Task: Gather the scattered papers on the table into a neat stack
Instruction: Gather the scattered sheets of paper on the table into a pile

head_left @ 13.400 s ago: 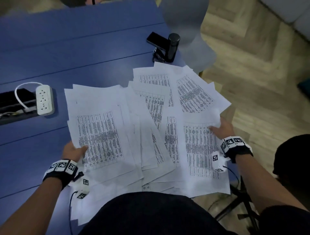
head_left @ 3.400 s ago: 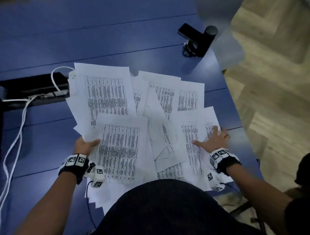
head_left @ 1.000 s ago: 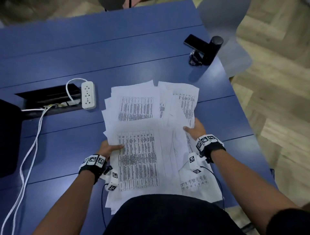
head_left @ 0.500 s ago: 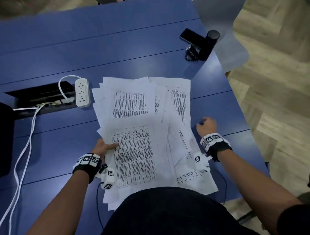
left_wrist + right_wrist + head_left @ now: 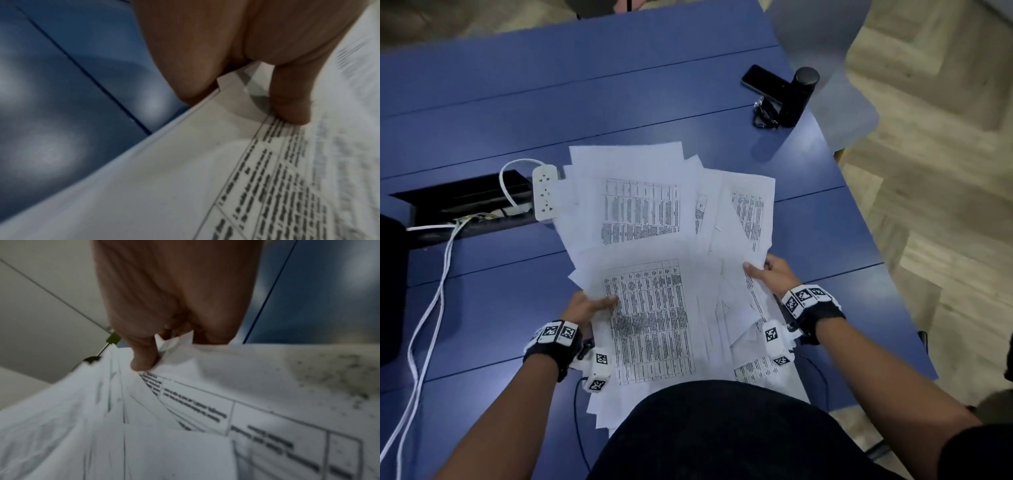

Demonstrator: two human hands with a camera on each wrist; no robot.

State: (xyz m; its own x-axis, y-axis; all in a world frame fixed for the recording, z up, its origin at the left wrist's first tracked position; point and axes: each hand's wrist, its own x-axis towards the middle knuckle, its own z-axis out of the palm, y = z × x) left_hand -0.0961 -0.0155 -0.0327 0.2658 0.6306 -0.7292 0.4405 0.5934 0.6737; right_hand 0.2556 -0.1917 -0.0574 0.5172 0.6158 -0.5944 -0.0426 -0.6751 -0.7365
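Note:
A loose pile of printed white papers (image 5: 654, 267) lies fanned on the blue table (image 5: 551, 85), its near end hidden by my dark-clothed body. My left hand (image 5: 589, 305) grips the pile's left edge, thumb on top of a table-printed sheet (image 5: 267, 178), fingers beneath. On the other side my right hand (image 5: 770, 274) pinches the right edge, thumb on top of the sheets (image 5: 205, 402). The sheets overlap at differing angles, unaligned.
A white power strip (image 5: 546, 192) touches the pile's far left corner beside an open cable well (image 5: 458, 202), with white cables (image 5: 428, 308) trailing left. At the far right stand a black cylinder (image 5: 799, 96), a phone (image 5: 760, 80) and keys (image 5: 763, 116). The table's right edge borders wooden floor.
My right hand, off the pile on the bare table half a second ago, has come back and taken hold of the right edge. The pile is narrower than seconds ago.

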